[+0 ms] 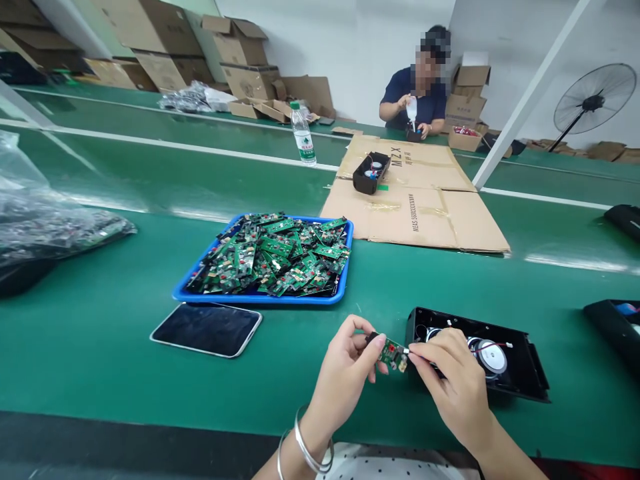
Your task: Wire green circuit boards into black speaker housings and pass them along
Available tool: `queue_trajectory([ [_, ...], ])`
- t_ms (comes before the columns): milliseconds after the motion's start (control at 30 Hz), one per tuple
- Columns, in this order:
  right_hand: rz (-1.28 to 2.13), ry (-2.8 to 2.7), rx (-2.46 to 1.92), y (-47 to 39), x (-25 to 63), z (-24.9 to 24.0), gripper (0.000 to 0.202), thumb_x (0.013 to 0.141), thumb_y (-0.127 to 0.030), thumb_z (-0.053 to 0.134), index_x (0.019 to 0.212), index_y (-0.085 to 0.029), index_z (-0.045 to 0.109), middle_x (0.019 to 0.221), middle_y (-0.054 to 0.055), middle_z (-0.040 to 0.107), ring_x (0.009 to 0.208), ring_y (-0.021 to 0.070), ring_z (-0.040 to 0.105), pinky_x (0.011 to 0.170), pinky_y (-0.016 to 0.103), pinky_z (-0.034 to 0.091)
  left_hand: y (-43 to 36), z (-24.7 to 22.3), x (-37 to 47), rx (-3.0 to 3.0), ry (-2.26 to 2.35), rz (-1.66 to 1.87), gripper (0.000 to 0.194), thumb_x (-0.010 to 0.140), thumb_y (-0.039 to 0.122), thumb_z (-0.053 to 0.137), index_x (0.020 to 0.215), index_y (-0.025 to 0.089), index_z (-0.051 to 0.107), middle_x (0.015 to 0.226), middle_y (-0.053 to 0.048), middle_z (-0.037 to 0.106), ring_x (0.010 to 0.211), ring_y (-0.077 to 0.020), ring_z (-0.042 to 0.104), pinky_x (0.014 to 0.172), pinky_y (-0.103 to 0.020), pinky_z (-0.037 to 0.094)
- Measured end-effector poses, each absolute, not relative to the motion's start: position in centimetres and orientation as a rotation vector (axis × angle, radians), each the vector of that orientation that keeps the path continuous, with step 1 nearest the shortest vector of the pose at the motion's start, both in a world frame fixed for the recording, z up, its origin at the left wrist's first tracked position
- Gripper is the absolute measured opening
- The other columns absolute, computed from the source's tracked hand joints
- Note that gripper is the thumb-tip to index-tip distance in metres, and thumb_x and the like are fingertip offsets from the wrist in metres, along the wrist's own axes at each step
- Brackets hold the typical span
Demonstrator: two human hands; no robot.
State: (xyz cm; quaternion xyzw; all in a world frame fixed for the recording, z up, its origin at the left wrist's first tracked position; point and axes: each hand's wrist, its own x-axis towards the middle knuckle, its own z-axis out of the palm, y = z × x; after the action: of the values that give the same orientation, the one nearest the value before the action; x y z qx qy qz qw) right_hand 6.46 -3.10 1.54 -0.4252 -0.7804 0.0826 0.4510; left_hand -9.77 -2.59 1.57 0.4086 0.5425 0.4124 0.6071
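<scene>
Between its thumb and fingers, my left hand (350, 363) grips a green circuit board (391, 352) by one end, above the table. My right hand (455, 380) is closed in a pinch on a small white connector plug (407, 351) right at the board's other end; whether the plug is seated cannot be made out. Behind my right hand lies a black speaker housing (523, 353), its inside facing up. A round silver speaker (493, 359) shows in it, with thin red and black wires. My right hand partly covers the housing.
A blue tray (265, 299) heaped with circuit boards stands left of my hands, a phone (207, 330) before it. Flattened cardboard (415, 213) carries another speaker housing (371, 175). A water bottle (303, 137) stands farther back. A co-worker (415, 93) sits across, holding a white bottle.
</scene>
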Motion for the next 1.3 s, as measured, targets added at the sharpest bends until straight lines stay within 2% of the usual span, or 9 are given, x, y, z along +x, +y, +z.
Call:
queue_trajectory([
  [200,0.134,-1.968,-0.975,-3.1,6.3,1.3,0.013,0.076,-0.003,0.058,0.085,-0.013,0.061,0.070,0.002,0.054,0.076,0.0071,0.042,0.071,0.025,0.033,-2.4,2.2,-9.5,1.031,1.210,0.851,0.030,0.079,0.042,0.057,0.087,0.014,0.046,0.054,0.005,0.047,0.045,-0.0055,0.046,0.043,-0.015,0.035],
  [333,0.126,-1.945,-0.984,-3.1,6.6,1.3,0.014,0.075,-0.003,0.059,0.084,-0.013,0.061,0.070,0.001,0.054,0.073,0.0066,0.041,0.072,0.026,0.033,-2.4,1.7,-9.7,0.929,1.051,0.865,0.041,0.072,0.036,0.067,0.101,0.013,0.050,0.066,0.002,0.050,0.053,-0.0047,0.045,0.047,-0.015,0.040],
  [400,0.130,-1.963,-0.966,-3.2,6.8,1.4,0.016,0.074,-0.001,0.060,0.085,-0.013,0.061,0.069,0.001,0.054,0.073,0.0067,0.040,0.072,0.026,0.033,-2.5,1.2,-9.7,0.906,1.017,0.890,0.042,0.070,0.035,0.069,0.101,0.013,0.052,0.070,0.001,0.050,0.056,-0.0047,0.044,0.047,-0.014,0.040],
  [600,0.057,-2.007,-0.956,-3.2,7.0,1.5,0.015,0.075,-0.003,0.059,0.086,-0.013,0.061,0.068,0.001,0.055,0.072,0.0061,0.039,0.074,0.028,0.033,-2.8,0.2,-9.1,0.826,0.920,0.943,0.048,0.066,0.043,0.072,0.097,0.016,0.046,0.084,-0.002,0.054,0.055,-0.0045,0.044,0.038,-0.013,0.038],
  [733,0.004,-2.022,-0.974,-3.1,7.0,1.3,0.014,0.077,-0.005,0.058,0.087,-0.014,0.061,0.070,0.000,0.057,0.073,0.0065,0.041,0.079,0.031,0.034,-2.6,0.0,-8.7,0.782,0.901,0.946,0.055,0.063,0.047,0.074,0.096,0.015,0.043,0.079,-0.001,0.055,0.050,-0.0027,0.041,0.037,-0.012,0.034],
  [867,-0.057,-2.047,-0.971,-3.3,7.1,1.2,0.013,0.079,-0.006,0.056,0.087,-0.014,0.061,0.070,0.000,0.057,0.073,0.0065,0.042,0.083,0.033,0.034,-2.4,0.3,-8.6,0.726,0.922,0.938,0.056,0.058,0.049,0.076,0.091,0.012,0.048,0.072,0.000,0.056,0.051,-0.0031,0.041,0.038,-0.013,0.033],
  [967,-0.139,-2.082,-0.957,-3.6,7.2,1.1,0.014,0.080,-0.007,0.055,0.090,-0.013,0.062,0.074,0.001,0.058,0.075,0.0075,0.044,0.085,0.035,0.034,-2.5,0.9,-8.4,0.697,0.947,0.940,0.049,0.056,0.042,0.079,0.084,0.010,0.056,0.071,-0.002,0.059,0.060,-0.0061,0.050,0.048,-0.013,0.039],
  [1100,-0.172,-2.094,-0.923,-4.1,7.5,0.7,0.018,0.080,-0.006,0.053,0.095,-0.011,0.062,0.076,0.002,0.059,0.074,0.0076,0.046,0.086,0.036,0.036,-3.1,1.5,-8.1,0.635,0.924,0.999,0.040,0.049,0.026,0.084,0.078,0.011,0.061,0.070,-0.002,0.063,0.065,-0.0085,0.056,0.058,-0.015,0.045],
  [1300,-0.012,-1.999,-0.872,-4.5,7.8,0.3,0.020,0.078,-0.003,0.052,0.093,-0.011,0.062,0.073,0.002,0.057,0.073,0.0069,0.045,0.084,0.036,0.037,-4.1,1.5,-7.9,0.778,0.951,1.015,0.037,0.045,0.013,0.083,0.078,0.014,0.066,0.070,-0.001,0.062,0.063,-0.0087,0.052,0.057,-0.016,0.045],
])
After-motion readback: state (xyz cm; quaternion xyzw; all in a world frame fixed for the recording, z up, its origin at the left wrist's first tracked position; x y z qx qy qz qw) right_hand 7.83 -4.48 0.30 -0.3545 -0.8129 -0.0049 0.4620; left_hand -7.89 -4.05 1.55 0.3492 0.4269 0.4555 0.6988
